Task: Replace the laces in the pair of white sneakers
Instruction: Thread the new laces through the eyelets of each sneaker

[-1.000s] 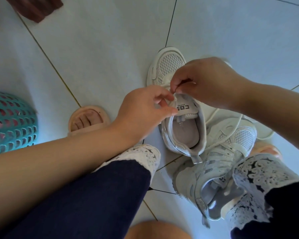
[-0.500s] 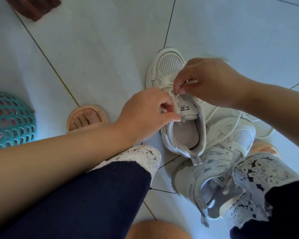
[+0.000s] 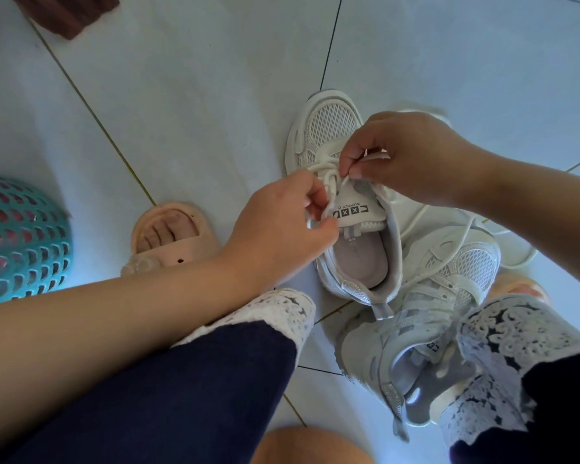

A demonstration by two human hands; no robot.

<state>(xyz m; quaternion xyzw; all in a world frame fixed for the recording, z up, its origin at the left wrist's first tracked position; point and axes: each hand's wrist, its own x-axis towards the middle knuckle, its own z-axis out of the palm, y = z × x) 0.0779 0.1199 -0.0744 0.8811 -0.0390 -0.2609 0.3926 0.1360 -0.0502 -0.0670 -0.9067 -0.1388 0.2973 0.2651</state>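
A white mesh sneaker [image 3: 329, 125] stands on the tiled floor, toe pointing away from me, its labelled tongue [image 3: 352, 211] turned up. My left hand [image 3: 282, 226] pinches the white lace at the left eyelets beside the tongue. Just above the tongue, my right hand [image 3: 412, 155] pinches another stretch of the same lace [image 3: 322, 169] between thumb and fingertips. The second white sneaker [image 3: 426, 316] lies tilted against the first, near my right leg. A loose lace [image 3: 519, 259] trails on the floor at the right.
A teal perforated basket [image 3: 17, 242] sits at the left edge. My left foot in a peach slipper [image 3: 168, 242] is beside the left hand. My knees in dark trousers with white lace hems fill the bottom. A brown object [image 3: 64, 11] lies at top left.
Both hands have shifted a little along the lace near the tongue; the lace crossing below the right hand is now drawn out and visible. The sneakers stay in place.
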